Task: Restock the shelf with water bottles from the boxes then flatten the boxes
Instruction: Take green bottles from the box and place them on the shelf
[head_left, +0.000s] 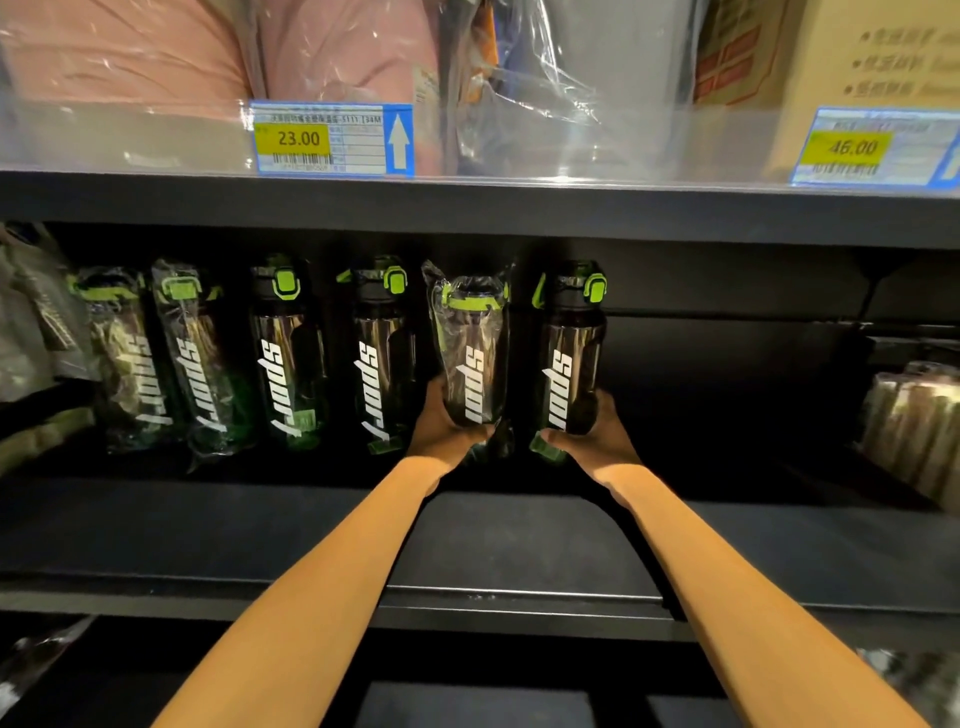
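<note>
— Dark shelving swallows much: the shelf (519, 540) behind our hands is black, and the packets (914, 426) right of our right hand are blurred and cut off.
— Do the bottle bases touch the board?
— We cannot tell.
— And the hands?
— Our left hand (441, 431) clasps the plastic-wrapped bottle (472, 358) at its base; our right hand (597, 436) grips the bare bottle (571, 358) low down, just beside it.
— The arms?
— Both stretch forward. Four more bottles (288, 353) stand left of our left hand.
</note>
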